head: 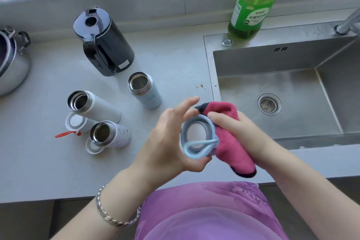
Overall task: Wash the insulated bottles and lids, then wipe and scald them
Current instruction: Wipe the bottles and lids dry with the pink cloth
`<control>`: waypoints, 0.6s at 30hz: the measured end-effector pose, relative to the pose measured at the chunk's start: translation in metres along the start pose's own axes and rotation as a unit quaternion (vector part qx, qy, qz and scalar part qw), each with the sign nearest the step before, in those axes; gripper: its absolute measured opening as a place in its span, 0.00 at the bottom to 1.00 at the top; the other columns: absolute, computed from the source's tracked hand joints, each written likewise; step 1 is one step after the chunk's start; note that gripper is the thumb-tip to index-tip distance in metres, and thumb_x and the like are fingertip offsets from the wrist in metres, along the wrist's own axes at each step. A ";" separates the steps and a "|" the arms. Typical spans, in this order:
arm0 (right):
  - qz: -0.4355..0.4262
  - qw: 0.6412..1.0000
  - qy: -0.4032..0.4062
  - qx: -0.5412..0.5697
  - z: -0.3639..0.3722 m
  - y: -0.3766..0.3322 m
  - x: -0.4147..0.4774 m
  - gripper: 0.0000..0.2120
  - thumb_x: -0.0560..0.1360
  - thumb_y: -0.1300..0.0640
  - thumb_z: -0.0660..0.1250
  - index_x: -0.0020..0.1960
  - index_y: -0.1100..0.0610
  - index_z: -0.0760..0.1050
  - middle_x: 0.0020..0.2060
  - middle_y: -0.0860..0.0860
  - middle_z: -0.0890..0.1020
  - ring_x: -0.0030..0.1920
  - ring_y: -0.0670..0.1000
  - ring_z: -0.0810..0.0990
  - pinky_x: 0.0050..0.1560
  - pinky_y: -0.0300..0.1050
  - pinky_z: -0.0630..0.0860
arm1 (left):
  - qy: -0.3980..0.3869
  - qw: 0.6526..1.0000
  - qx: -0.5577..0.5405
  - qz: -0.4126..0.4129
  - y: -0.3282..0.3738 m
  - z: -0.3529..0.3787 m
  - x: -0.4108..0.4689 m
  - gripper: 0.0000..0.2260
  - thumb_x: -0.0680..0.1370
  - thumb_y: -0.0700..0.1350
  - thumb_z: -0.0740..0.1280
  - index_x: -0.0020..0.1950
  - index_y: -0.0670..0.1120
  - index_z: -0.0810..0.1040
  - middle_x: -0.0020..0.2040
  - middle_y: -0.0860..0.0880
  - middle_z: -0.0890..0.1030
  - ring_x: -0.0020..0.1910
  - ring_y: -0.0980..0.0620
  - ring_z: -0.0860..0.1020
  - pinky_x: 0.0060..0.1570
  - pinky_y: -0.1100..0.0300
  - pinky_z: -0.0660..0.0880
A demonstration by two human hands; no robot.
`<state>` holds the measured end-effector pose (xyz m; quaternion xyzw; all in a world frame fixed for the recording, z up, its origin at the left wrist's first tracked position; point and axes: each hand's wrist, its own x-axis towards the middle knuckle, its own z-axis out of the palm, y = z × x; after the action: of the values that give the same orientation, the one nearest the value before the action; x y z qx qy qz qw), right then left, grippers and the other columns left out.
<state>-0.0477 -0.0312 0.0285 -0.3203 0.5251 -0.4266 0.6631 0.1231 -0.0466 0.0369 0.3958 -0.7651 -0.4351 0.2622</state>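
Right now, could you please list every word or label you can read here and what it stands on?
"柠檬洗洁精": label of the green detergent bottle; its smaller print is blurred.
Black kettle: badge near the base, too small to read.
Light blue bottle: logo blurred.
Patterned white bottle: marks unreadable.

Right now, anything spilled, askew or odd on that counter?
Only a few small brown specks on the grey countertop, just left of the stainless-steel sink's rim; they look like stray residue. The pale blue bottle, plain white bottle and printed white bottle stand upright, uncapped; nothing tipped.
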 end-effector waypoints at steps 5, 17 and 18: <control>0.153 0.970 0.005 0.189 -0.006 0.020 0.004 0.10 0.65 0.54 0.71 0.44 0.58 0.78 0.36 0.52 0.81 0.34 0.48 0.81 0.41 0.44 0.79 | 0.006 0.989 0.040 0.140 -0.001 -0.005 0.002 0.33 0.64 0.50 0.75 0.66 0.53 0.65 0.60 0.51 0.75 0.59 0.49 0.74 0.57 0.59 0.74; 0.122 0.974 0.162 0.098 0.019 0.036 -0.001 0.08 0.79 0.56 0.60 0.47 0.57 0.76 0.31 0.50 0.81 0.28 0.44 0.78 0.28 0.33 0.72 | 0.124 0.971 0.169 0.117 -0.036 0.018 -0.005 0.27 0.69 0.49 0.72 0.65 0.44 0.70 0.63 0.49 0.71 0.55 0.46 0.70 0.64 0.65 0.63; 0.116 0.974 0.178 0.076 0.019 0.034 -0.003 0.09 0.79 0.56 0.60 0.43 0.55 0.76 0.28 0.49 0.80 0.27 0.44 0.77 0.27 0.32 0.71 | 0.123 0.971 0.179 0.097 -0.040 0.017 -0.007 0.27 0.68 0.50 0.71 0.65 0.45 0.70 0.62 0.50 0.71 0.55 0.47 0.70 0.64 0.67 0.62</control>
<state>-0.0214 -0.0139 0.0048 -0.1249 0.6346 -0.4358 0.6260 0.1292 -0.0453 -0.0072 0.4105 -0.8274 -0.2114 0.3197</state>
